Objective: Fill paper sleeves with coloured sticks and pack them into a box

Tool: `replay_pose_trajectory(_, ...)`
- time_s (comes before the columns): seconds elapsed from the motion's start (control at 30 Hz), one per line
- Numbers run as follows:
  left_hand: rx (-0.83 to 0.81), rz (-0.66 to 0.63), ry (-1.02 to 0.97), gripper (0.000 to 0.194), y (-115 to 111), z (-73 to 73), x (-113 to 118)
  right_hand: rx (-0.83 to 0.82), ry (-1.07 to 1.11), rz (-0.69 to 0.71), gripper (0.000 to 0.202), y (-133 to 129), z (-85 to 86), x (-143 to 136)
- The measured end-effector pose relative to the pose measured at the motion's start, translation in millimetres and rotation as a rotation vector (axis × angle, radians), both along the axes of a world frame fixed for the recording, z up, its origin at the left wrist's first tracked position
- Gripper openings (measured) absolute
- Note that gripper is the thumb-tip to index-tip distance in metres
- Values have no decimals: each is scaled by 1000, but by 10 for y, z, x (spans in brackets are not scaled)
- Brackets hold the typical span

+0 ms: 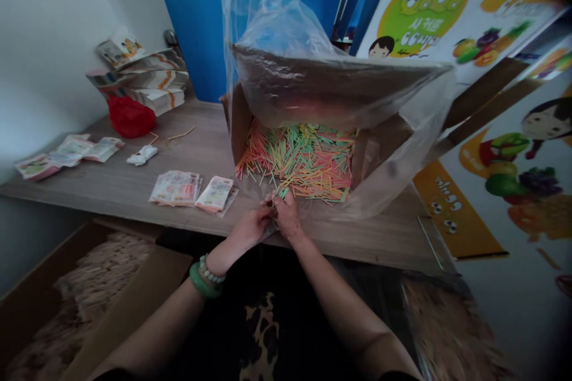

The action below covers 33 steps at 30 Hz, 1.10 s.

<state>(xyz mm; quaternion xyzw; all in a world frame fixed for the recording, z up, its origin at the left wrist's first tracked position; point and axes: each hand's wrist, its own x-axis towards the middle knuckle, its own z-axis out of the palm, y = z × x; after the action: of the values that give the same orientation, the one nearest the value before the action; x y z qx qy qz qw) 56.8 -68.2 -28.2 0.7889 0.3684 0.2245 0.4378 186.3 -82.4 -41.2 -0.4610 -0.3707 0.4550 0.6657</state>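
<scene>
My two hands meet at the table's front edge, just below an open cardboard box. My right hand (288,217) is closed on a small bunch of green candy sticks (283,192) that pokes out above its fingers. Beside it, my left hand (255,223) is closed too, its fingertips against something crinkled and see-through, perhaps a small packet, mostly hidden by the fingers. Loose candy sticks (308,157) in red, green, yellow and orange fill the box. Left of my hands lie two small stacks of printed packets (176,188), (215,194).
A clear plastic liner (415,130) drapes over the cardboard box (326,74). On the left of the table (196,124) are a red bag (129,117), a crumpled white wad (142,155) and more packets (67,153). Large printed cartons (429,17) stand at right. Below left is an open carton (129,303).
</scene>
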Motion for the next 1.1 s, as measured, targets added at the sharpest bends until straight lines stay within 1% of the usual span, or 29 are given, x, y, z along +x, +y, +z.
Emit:
replay_pose_trajectory(0.1,8,47,-15,16,-44,-14,53,-8,174,57,21,-53,-11,-50)
replay_pose_trajectory(0.2,17,86,-32,17,-104,32,61,3,222,43,26,-73,-18,-57)
replay_pose_trajectory(0.27,16,104,-31,17,-142,80,23,18,162,-9,26,-76,-21,-30)
replay_pose_trajectory(0.3,14,124,-22,17,-156,102,-12,36,95,-32,26,-77,-26,-8)
replay_pose_trajectory(0.4,-18,244,1,15,-180,139,-157,43,-179,-39,26,-90,-71,71)
replay_pose_trajectory(0.47,-55,328,-28,12,-191,133,-256,6,-292,-31,25,-109,-122,113)
replay_pose_trajectory(0.53,-98,395,-94,10,-215,117,-325,-1,-306,-43,23,-134,-170,131)
replay_pose_trajectory(0.6,-133,425,-150,10,-258,106,-353,25,-287,-65,22,-154,-196,118)
replay_pose_trajectory(0.63,-143,408,-155,10,-284,107,-351,40,-275,-75,20,-160,-198,100)
replay_pose_trajectory(0.67,-141,365,-143,10,-309,113,-338,51,-257,-83,18,-161,-191,75)
replay_pose_trajectory(0.73,-91,241,-95,10,-350,133,-291,60,-185,-74,14,-155,-160,11)
replay_pose_trajectory(0.8,-7,145,-32,14,-365,151,-229,58,-54,-39,12,-141,-118,-53)
replay_pose_trajectory(0.87,55,99,31,18,-354,153,-172,56,91,-17,14,-128,-81,-94)
replay_pose_trajectory(0.97,77,83,60,20,-331,114,-111,39,249,-33,21,-129,-47,-103)
replay_pose_trajectory(1.1,101,151,55,23,-381,28,-69,6,368,-29,28,-177,-23,-114)
